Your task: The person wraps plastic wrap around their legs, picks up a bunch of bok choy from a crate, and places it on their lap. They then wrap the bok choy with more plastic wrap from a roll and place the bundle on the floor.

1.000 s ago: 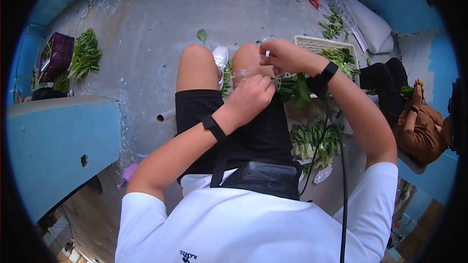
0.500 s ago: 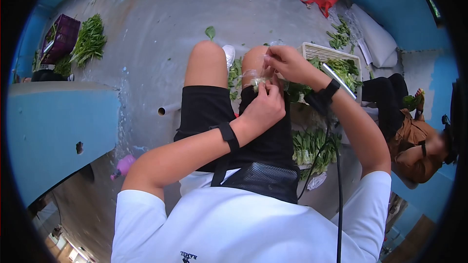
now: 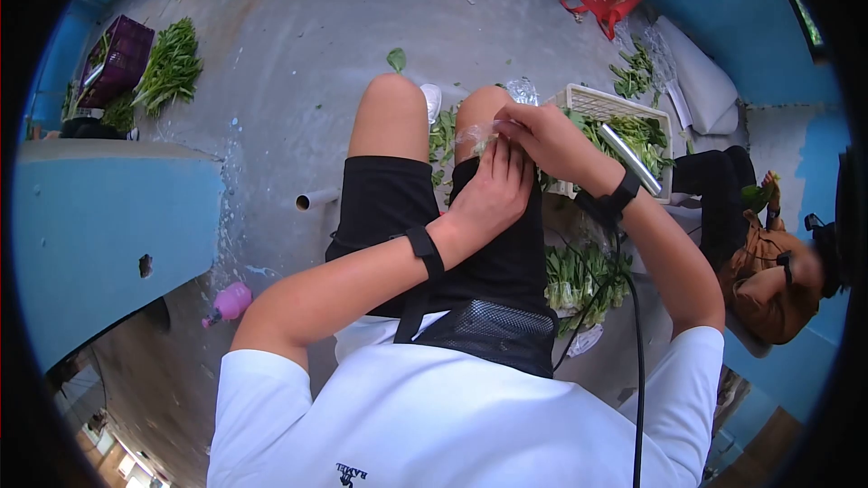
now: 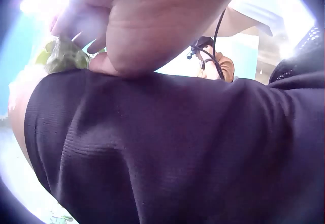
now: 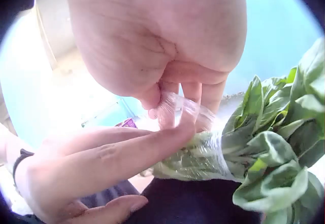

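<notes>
A bunch of leafy greens lies across my thigh, its pale stems wrapped in clear plastic film. Above the stems, my right hand pinches a gathered, stretched end of the film between thumb and fingers. My left hand reaches in from the other side. Its fingers are straight and press on the wrapped stems beneath the pulled film, with the thumb apart. In the left wrist view, the wrapped stems show just past the left fingertips, over the black shorts.
Right of my knees stands a cream crate of greens with a shiny roll across it. More bunches lie beside my thigh. Another person sits at the right. A black cable hangs from my right wrist.
My left hand's curled fingers have straightened and now lie along the stems. My right hand still pinches film and has come slightly down and right. The head view has shifted a little.
</notes>
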The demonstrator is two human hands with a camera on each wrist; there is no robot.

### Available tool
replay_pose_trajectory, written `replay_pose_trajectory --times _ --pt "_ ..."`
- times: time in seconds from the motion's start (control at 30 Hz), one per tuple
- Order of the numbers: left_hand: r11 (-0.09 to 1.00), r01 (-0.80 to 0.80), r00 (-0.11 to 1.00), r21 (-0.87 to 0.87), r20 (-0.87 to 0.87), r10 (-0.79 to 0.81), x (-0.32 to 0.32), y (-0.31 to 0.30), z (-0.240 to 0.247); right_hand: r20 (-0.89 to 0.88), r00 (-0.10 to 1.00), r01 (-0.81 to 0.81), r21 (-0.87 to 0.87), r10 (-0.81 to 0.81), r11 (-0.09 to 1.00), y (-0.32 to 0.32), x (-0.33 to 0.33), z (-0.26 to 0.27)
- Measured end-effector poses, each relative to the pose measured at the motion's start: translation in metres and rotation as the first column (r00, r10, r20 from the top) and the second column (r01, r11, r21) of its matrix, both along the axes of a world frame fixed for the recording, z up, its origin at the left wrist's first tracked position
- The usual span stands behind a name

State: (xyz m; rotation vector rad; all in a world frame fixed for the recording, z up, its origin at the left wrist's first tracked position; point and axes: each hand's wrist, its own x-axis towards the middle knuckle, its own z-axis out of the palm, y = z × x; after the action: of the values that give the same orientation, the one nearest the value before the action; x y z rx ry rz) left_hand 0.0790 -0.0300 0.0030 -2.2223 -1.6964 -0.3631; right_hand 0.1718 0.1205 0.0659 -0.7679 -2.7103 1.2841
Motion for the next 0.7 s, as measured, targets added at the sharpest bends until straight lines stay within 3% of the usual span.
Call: replay_pose_trajectory --times 0.1,0.17,0.3,0.37,0.4,0.5,0.53,0.6,0.7 --pt "0.999 -0.007 1.000 -0.046 -0.016 0.006 -0.003 0.000 -0.002 -0.034 0.999 0.010 0.032 -0.009 0.999 -0.004 0.004 0.001" --pt "0.992 0.099 0.995 -0.073 -0.004 -0.100 -0.011 -0.001 -0.002 -0.029 0.999 0.038 0.034 -0.037 0.999 -0.005 0.008 0.000" --pt "0.988 0.149 0.984 -0.036 -0.090 -0.151 -0.025 0.004 0.000 -0.100 0.994 0.053 0.004 -0.053 0.999 -0.001 0.017 -0.006" --pt "0.985 0.167 0.980 -0.048 0.122 -0.160 -0.029 0.009 0.000 -0.102 0.994 0.037 0.053 -0.032 0.998 -0.005 0.017 -0.007" --pt "0.986 0.154 0.983 -0.058 0.110 -0.147 -0.032 0.010 0.001 -0.116 0.993 0.026 0.044 -0.020 0.999 -0.008 0.017 -0.010" --pt "0.975 0.213 0.890 -0.055 0.423 -0.171 -0.041 0.008 0.002 -0.191 0.976 0.116 0.046 -0.105 0.992 -0.015 0.019 -0.022" --pt "0.979 0.193 0.898 -0.068 0.414 -0.148 -0.044 0.005 0.003 -0.202 0.976 0.096 0.034 -0.088 0.995 -0.018 0.020 -0.027" --pt "0.978 0.210 0.863 -0.004 0.471 -0.183 -0.046 0.001 0.005 -0.186 0.957 0.232 0.036 -0.221 0.972 -0.023 0.022 -0.036" --pt "0.982 0.191 0.828 0.012 0.536 -0.167 -0.059 0.010 -0.003 -0.243 0.942 0.263 0.099 -0.233 0.960 -0.030 0.022 -0.051"
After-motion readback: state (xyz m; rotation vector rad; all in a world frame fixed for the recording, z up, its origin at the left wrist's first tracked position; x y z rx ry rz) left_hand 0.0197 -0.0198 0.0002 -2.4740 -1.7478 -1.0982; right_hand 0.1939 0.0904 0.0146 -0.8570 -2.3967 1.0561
